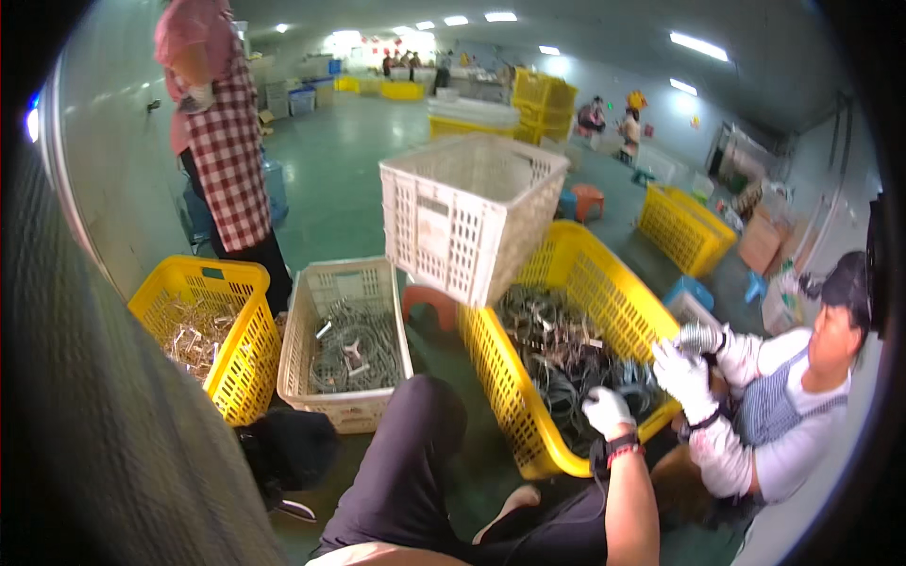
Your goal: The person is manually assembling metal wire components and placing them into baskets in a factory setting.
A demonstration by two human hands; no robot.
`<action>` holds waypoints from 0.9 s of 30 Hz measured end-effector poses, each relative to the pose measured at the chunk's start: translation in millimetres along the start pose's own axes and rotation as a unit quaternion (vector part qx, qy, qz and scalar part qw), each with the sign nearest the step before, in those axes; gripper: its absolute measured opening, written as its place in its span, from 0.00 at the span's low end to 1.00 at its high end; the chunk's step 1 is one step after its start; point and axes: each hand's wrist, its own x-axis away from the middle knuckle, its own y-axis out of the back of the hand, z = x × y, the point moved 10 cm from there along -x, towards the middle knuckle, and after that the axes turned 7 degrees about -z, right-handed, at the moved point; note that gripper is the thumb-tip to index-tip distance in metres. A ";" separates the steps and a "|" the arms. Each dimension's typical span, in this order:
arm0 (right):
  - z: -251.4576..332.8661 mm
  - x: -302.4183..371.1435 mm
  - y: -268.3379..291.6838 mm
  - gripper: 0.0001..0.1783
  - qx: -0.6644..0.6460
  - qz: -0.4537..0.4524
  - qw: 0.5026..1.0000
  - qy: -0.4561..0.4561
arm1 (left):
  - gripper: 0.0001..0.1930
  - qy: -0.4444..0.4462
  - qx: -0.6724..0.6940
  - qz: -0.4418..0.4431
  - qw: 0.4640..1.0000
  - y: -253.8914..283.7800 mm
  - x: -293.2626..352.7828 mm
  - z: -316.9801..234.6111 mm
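My right hand [609, 412], in a white glove, is over the near right part of a large yellow crate [500, 387]. Its fingers curl down toward dark, tangled strips [566, 394]; what they hold, if anything, is hidden. Brownish and silvery metal pieces [552, 330] fill the crate's far part. My left hand is out of view; a bit of bare forearm [387, 555] shows at the lower edge. On the right, a seated co-worker's white-gloved hands [684, 373] are raised beside the crate's rim, and a grey coiled piece [700, 338] shows at one of them.
An empty white crate [453, 226] rests above a red stool [429, 304]. Left of my knee stand a white crate [344, 382] of grey coils and a yellow crate [247, 354] of brassy strips. A person in a checked apron [231, 170] stands behind them. Stacked yellow crates [545, 99] lie farther off.
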 end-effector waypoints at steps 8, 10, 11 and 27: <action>32.7 -49.6 3.6 0.19 -0.004 -0.038 0.999 0.023 | 0.28 0.139 -0.014 0.110 0.984 -67.6 51.1 16.2; 45.6 -57.5 3.7 0.23 0.015 0.021 1.000 -0.006 | 0.26 0.154 -0.032 0.132 0.979 -84.5 55.8 20.5; 53.3 -50.6 4.8 0.25 0.024 0.065 0.997 -0.027 | 0.25 0.157 -0.035 0.140 0.977 -94.1 60.0 26.6; 120.6 -213.5 -111.1 0.33 -0.069 0.157 0.981 0.089 | 0.16 0.564 -0.089 0.417 0.707 -57.6 347.4 207.8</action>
